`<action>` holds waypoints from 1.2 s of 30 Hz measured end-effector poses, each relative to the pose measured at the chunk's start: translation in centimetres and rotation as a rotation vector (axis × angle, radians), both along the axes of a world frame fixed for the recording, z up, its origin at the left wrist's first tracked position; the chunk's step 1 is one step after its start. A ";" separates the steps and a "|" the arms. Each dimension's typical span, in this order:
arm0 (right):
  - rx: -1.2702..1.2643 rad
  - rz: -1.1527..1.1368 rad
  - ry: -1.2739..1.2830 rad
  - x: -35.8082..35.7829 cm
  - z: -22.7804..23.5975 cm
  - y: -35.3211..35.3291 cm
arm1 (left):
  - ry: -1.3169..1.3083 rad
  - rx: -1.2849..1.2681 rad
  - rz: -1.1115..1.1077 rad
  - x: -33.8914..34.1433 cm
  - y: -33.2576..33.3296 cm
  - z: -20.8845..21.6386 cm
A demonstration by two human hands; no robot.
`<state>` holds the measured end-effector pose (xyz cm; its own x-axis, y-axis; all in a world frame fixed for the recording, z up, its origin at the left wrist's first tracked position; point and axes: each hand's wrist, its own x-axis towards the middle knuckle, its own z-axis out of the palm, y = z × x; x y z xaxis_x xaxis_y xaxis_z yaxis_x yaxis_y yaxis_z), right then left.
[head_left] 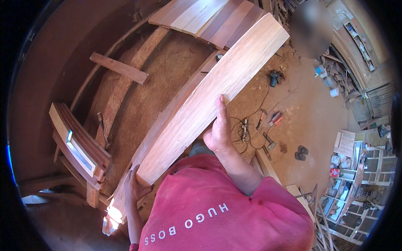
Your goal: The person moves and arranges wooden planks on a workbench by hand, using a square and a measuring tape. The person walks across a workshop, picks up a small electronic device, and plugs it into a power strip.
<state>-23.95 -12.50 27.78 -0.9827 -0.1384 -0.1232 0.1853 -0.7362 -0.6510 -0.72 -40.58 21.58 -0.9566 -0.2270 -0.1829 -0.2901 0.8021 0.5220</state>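
A long, pale reddish wooden plank [209, 92] runs diagonally from the lower left to the top right in front of me. My left hand [136, 188] grips its near end, fingers around the corner. Further along, my right hand [220, 127] holds the plank's right edge, the thumb up along the broad face and the other fingers hidden beneath. Just left of it lies a darker wooden board [167, 111], partly covered by the plank. A small round dark object [219, 57], perhaps a tape measure, sits near that board's far part.
A rough beam [115, 104] crosses the left side, with a short board [119, 67] over it. Stacked boards [79, 146] stand far left; several planks [209, 19] lie side by side at the top. On the floor are a power tool [274, 78], a hammer [261, 119] and cords.
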 end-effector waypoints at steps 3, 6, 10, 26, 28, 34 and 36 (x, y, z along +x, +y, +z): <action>-0.023 0.009 0.024 1.0 0.5 -0.5 | 0.036 0.003 0.023 1.0 -0.5 -0.5; -0.042 -0.023 -0.032 1.9 1.5 -1.9 | 0.094 0.004 0.025 2.1 -1.8 -1.1; -0.053 -0.075 -0.104 1.8 -0.1 -3.4 | 0.037 -0.015 0.112 3.5 -2.2 0.2; 0.002 -0.107 -0.207 -3.1 0.3 -3.9 | 0.631 -0.262 0.194 3.6 -6.0 5.2; -0.016 -0.078 -0.209 -3.5 -0.3 -4.2 | 0.623 -0.254 0.206 3.8 -6.1 5.1; 0.076 -0.052 -0.240 -3.9 -1.2 -5.6 | 0.564 -0.231 0.257 4.3 -6.2 5.1; 0.072 -0.034 -0.230 -4.2 -1.6 -5.7 | 0.559 -0.225 0.279 4.5 -6.1 5.1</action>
